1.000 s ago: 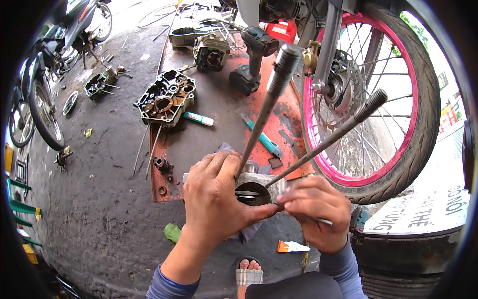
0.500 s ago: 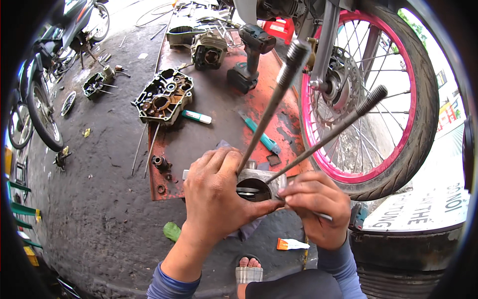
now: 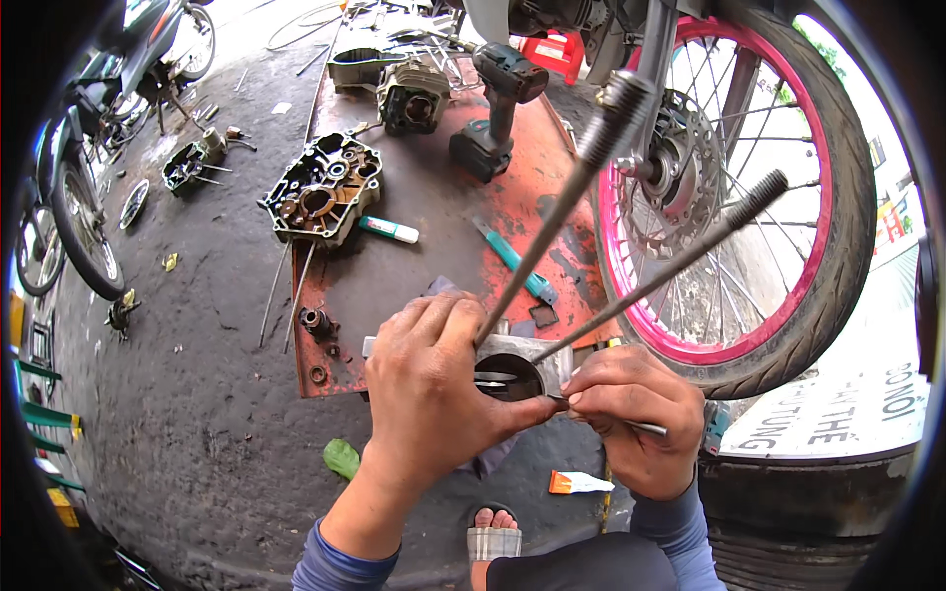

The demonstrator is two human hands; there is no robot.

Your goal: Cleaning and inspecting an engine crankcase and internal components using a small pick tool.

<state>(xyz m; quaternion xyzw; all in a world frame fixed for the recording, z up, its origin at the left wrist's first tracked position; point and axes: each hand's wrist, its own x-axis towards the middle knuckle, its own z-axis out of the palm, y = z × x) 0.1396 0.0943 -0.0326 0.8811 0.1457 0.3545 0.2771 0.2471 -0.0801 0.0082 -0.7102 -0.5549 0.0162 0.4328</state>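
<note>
My left hand (image 3: 424, 369) wraps round a grey metal engine case (image 3: 554, 357), its thumb along the near edge of a round bore. Inside the bore a shiny metal part shows. Two long studs with threaded ends, a left stud (image 3: 557, 215) and a right stud (image 3: 680, 254), rise from the case toward the upper right. At the case's right edge my right hand (image 3: 641, 409) is closed on a thin metal rod (image 3: 648, 428). The rod's rear end pokes out below the fingers; its front tip lies by my left thumb and is hard to make out.
A red, worn metal table (image 3: 434, 256) carries an opened engine case half (image 3: 325, 187), a cylinder head (image 3: 412, 97), a cordless drill (image 3: 500, 108), a teal cutter knife (image 3: 517, 261) and a white-green marker (image 3: 389, 229). A pink-rimmed wheel (image 3: 823, 217) stands close on the right. A small tube (image 3: 579, 483) lies below my hands.
The engine case with its studs has shifted slightly to the right. My right hand and the rod have moved a little right along with it. Both grips stay the same.
</note>
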